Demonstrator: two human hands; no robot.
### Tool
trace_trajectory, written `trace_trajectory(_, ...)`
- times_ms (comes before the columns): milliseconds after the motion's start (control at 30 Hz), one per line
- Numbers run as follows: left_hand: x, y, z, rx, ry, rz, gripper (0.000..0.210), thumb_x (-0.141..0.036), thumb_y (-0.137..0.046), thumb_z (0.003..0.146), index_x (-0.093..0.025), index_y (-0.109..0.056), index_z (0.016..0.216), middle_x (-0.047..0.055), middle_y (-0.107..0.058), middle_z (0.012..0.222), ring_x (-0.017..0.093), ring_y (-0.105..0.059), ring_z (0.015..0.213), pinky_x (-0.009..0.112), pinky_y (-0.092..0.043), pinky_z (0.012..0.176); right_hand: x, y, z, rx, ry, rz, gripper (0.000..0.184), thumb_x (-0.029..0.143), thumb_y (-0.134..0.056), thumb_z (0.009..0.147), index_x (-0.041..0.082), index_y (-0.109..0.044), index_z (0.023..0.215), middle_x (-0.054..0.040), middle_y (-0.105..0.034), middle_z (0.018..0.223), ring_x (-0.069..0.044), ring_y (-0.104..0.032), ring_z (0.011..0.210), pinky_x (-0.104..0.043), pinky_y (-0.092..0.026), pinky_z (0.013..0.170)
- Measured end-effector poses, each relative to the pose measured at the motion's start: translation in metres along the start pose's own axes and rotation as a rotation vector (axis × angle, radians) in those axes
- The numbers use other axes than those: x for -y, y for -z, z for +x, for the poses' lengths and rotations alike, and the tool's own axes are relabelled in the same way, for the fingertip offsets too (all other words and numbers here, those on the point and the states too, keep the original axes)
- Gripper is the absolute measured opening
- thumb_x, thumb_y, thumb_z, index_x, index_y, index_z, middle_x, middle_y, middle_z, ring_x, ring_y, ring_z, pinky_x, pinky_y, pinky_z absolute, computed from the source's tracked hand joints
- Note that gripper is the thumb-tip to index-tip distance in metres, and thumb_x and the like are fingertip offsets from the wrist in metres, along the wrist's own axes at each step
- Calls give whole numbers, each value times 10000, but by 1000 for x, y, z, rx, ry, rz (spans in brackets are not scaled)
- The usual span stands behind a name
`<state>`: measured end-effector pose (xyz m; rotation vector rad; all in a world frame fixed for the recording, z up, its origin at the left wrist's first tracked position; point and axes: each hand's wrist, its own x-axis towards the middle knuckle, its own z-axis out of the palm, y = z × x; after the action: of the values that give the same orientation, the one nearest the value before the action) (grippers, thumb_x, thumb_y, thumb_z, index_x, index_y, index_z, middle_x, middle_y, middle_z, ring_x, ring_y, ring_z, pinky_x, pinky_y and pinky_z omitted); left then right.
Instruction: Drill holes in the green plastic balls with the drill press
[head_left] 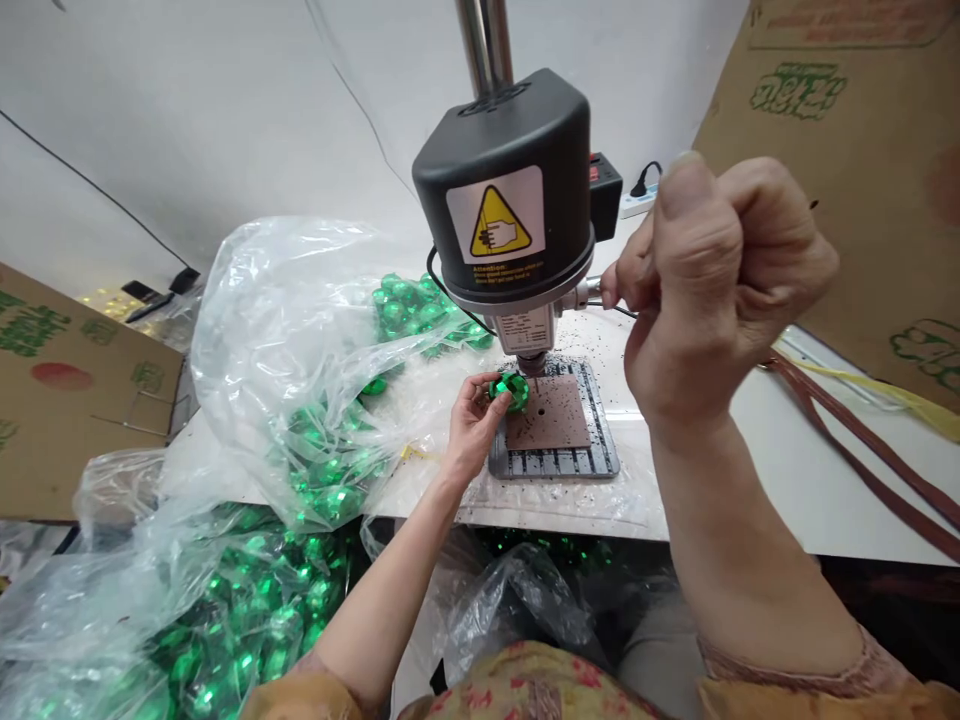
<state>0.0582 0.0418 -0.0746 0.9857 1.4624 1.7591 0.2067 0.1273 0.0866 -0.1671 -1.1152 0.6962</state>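
Note:
My left hand [476, 420] pinches a shiny green faceted ball [510, 391] between thumb and fingers, beside the chuck [532, 364] of a black bench drill press [502, 190]. The ball is over the left part of a brown square board [559, 425] with a dark hole in it. That board lies on the slotted grey metal base [606, 455]. Raised close to the camera on the right, my right hand [720, 270] is closed around the feed handle [592, 291] of the press. The grip mostly hides this handle.
Clear plastic bags [247, 330] with many green balls [420, 308] spread over the left of the white table [780, 490] and below it. Cardboard boxes [862, 190] flank both sides. Brown straps [847, 430] lie at right. Dark shavings are scattered around the base.

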Motion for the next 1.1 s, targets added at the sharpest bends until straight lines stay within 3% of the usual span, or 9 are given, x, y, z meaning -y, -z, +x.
trace_trajectory(267,27,-13,7,89,-41,33,622,-538,-888,714,-208,-611,1163,80,-713,1133,203,-702,982,354,-575,890,-3,1,0,21,28,-19,431,243,-606,933,210,-316,616,60,-297,550,-59,-350,454,-279,-288,485)
trace_trajectory(533,26,-10,1,223,-172,202,549,-438,-850,789,-215,-630,1240,117,-628,1307,261,-642,1215,432,-529,1071,-5,1,1,8,42,-7,420,254,-616,928,216,-331,623,70,-306,540,-55,-342,438,-285,-296,488)
trace_trajectory(733,25,-12,-4,189,-98,219,568,-455,-857,782,-210,-606,1229,93,-689,1198,250,-673,1133,435,-536,1035,-2,0,1,-4,6,-65,505,357,-644,916,214,-282,594,56,-289,544,-62,-333,445,-299,-292,476)
trace_trajectory(867,25,-16,-4,159,-79,181,539,-461,-864,779,-211,-626,1193,87,-710,1161,244,-685,1091,420,-554,991,-1,-1,0,-20,-63,-105,527,454,-630,918,210,-275,614,52,-279,575,-42,-359,477,-260,-365,516)
trace_trajectory(1100,23,-21,-8,181,-50,172,542,-354,-888,762,-211,-610,1205,100,-702,1213,270,-669,1169,443,-534,1052,-6,-1,2,-26,-85,-120,544,515,-643,892,218,-270,631,65,-260,554,-35,-347,486,-250,-389,521)
